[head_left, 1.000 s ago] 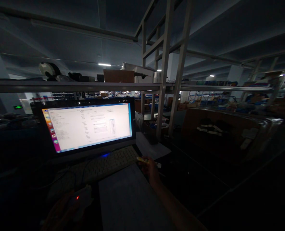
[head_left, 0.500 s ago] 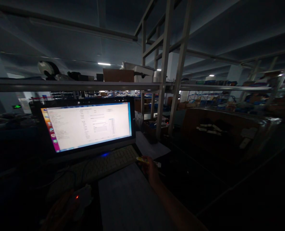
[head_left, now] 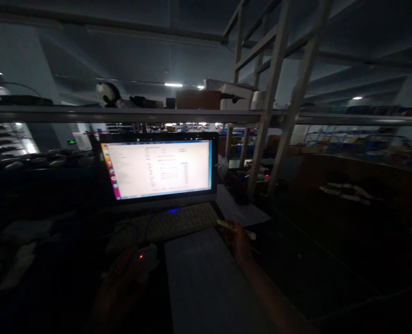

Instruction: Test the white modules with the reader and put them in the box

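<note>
My right hand (head_left: 238, 241) is closed around a slim yellow pen-like stick (head_left: 227, 226), its tip pointing left toward the keyboard's right end. A whitish end sticks out on the other side of the hand. In deep shadow at the lower left, my left hand (head_left: 117, 278) grips a small pale device (head_left: 149, 262) with a glowing red light. Between the hands lies a white sheet of paper (head_left: 195, 273). Behind them sits a light keyboard (head_left: 181, 221) with a blue light, in front of a lit monitor (head_left: 157, 169) showing a window of text and fields.
A shelf (head_left: 129, 113) runs above the monitor, carrying a cardboard box (head_left: 199, 99) and other items. Metal posts (head_left: 271, 97) rise right of the monitor. Another paper (head_left: 242, 211) lies beside the keyboard. A large brown box (head_left: 317, 174) stands at the right, with dark and white things inside.
The view has swung left, so the monitor, shelf and both hands appear farther right. Both hands keep hold of the same things.
</note>
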`<state>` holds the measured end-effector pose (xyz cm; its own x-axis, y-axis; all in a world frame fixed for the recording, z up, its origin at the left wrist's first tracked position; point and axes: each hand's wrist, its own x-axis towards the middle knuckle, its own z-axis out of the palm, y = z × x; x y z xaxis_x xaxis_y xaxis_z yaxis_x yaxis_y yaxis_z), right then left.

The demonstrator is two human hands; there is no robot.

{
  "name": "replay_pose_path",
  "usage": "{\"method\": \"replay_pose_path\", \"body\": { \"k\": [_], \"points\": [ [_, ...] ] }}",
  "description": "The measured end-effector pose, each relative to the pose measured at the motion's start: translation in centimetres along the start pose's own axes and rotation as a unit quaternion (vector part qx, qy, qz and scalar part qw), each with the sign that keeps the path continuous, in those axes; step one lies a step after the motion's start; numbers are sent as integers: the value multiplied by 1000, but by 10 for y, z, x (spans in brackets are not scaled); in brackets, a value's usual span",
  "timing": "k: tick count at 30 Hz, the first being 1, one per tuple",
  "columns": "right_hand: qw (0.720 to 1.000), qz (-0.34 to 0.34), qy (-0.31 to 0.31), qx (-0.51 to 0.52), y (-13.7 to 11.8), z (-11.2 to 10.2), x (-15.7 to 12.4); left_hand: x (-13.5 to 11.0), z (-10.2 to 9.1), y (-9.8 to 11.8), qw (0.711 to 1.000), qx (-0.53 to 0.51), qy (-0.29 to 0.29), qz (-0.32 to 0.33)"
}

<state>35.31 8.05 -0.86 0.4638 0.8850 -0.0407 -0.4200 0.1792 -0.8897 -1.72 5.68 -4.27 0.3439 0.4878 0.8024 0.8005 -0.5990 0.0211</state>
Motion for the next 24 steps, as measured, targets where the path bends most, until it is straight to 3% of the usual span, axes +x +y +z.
{"method": "replay_pose_path", "body": {
  "k": [7, 24],
  "points": [
    [1000, 14, 12, -8, -4, 0, -2, 17, -18, 25, 999, 31, 4, 10],
    [996, 86, 20, -11, -6, 1, -2, 14, -18, 26, 1000, 3, -13, -16]
  ]
}}
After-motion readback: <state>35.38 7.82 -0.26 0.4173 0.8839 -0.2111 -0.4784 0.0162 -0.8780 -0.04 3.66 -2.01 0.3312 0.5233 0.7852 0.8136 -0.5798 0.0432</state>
